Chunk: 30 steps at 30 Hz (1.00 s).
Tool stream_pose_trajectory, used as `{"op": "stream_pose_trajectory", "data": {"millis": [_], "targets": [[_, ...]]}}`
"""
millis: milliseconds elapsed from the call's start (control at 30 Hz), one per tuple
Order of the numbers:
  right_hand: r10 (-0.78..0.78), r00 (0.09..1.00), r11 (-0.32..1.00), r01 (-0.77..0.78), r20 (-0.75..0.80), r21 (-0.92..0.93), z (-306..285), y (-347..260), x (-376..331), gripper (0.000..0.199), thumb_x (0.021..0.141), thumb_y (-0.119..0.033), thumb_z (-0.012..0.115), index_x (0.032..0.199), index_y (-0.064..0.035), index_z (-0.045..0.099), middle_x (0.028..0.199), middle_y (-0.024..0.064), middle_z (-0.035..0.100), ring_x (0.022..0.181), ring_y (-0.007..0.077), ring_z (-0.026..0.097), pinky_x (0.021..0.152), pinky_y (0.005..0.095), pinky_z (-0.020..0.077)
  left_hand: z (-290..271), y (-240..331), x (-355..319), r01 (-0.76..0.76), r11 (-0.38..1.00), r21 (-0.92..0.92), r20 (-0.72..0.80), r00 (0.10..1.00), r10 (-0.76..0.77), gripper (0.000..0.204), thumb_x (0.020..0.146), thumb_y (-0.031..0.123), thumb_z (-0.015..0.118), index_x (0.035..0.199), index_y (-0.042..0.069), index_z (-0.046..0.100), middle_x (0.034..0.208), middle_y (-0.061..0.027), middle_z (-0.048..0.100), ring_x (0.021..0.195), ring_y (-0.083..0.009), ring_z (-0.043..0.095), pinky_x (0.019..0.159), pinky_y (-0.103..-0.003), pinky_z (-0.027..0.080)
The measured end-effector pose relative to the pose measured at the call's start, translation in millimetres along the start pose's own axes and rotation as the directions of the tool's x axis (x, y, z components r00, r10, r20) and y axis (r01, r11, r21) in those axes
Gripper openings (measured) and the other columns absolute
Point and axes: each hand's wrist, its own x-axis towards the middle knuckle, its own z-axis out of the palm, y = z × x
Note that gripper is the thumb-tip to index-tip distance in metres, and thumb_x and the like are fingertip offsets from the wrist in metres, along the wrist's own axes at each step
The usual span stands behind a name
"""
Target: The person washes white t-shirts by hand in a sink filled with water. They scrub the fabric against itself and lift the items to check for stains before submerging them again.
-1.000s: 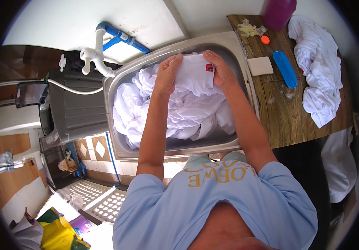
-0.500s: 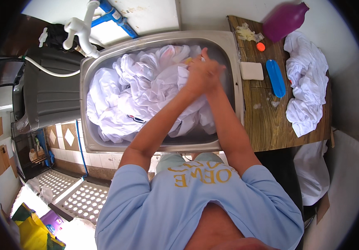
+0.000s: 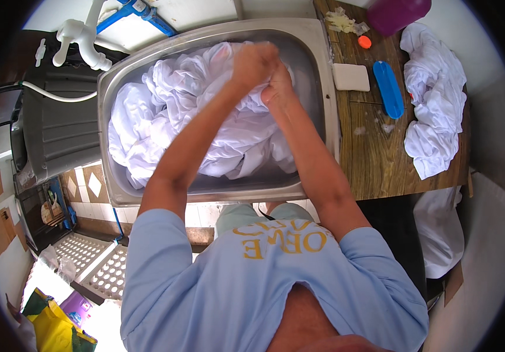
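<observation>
Both hands' fingers, left hand (image 3: 254, 63) and right hand (image 3: 278, 89), clench crumpled wet white cloth (image 3: 194, 117).

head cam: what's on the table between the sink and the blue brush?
A white soap bar lies on the wooden table, between the steel sink's rim and the blue brush, in the head view.

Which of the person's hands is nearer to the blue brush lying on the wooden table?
Right. The right hand grips white cloth in the sink, on the side toward the blue brush; the left hand is beside it, farther away.
</observation>
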Motion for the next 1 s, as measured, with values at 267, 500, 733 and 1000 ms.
{"op": "stream_pose_trajectory", "data": {"millis": [267, 500, 733, 1000], "targets": [[-0.067, 0.619, 0.962, -0.167, 0.783, 0.214, -81, 1, 61, 0.04, 0.093, -0.046, 0.04, 0.087, -0.0098, 0.056, 0.089, 0.0035, 0.058, 0.084, 0.0168, 0.059, 0.074, 0.0303, 0.0495, 16, 24, -13, -0.129, 0.977, -0.169, 0.076, 0.987, 0.144, 0.002, 0.07, 0.011, 0.059, 0.071, 0.009, 0.059, 0.064, -0.0157, 0.056, 0.061, -0.0364, 0.056, 0.055, -0.042, 0.04], [-0.158, 0.986, 0.959, 0.167, 0.057, -0.228, -3, 3, 0, 0.038, 0.093, -0.044, 0.043, 0.089, -0.0079, 0.054, 0.083, 0.0036, 0.057, 0.081, 0.0165, 0.057, 0.071, 0.0329, 0.0497, 12, 9, -7, 0.044, 0.997, -0.065, -0.126, 0.991, -0.052, 0.012, 0.068, 0.014, 0.061, 0.061, 0.009, 0.053, 0.059, -0.0142, 0.055, 0.055, -0.0359, 0.053, 0.048, -0.043, 0.041], [0.094, 0.992, 0.996, -0.095, -0.08, -0.004, 20, -5, -17, 0.038, 0.092, -0.045, 0.045, 0.101, -0.0101, 0.055, 0.091, 0.0037, 0.058, 0.084, 0.0172, 0.059, 0.076, 0.0338, 0.0502, -6, -9, 3, 0.142, 0.99, 0.014, -0.018, 0.99, -0.142, 0.01, 0.074, 0.012, 0.059, 0.067, 0.005, 0.058, 0.064, -0.0151, 0.058, 0.062, -0.0346, 0.058, 0.055, -0.039, 0.046], [0.071, 0.799, 0.964, -0.21, 0.597, 0.165, -43, -10, 16, 0.031, 0.094, -0.04, 0.043, 0.086, -0.0113, 0.054, 0.089, 0.0041, 0.058, 0.082, 0.0199, 0.058, 0.076, 0.0346, 0.0495, 6, 2, -15, 0.056, 0.989, -0.133, 0.142, 0.989, -0.037, 0.009, 0.073, 0.009, 0.058, 0.065, 0.004, 0.057, 0.059, -0.0164, 0.054, 0.055, -0.0348, 0.054, 0.051, -0.039, 0.043]]}}
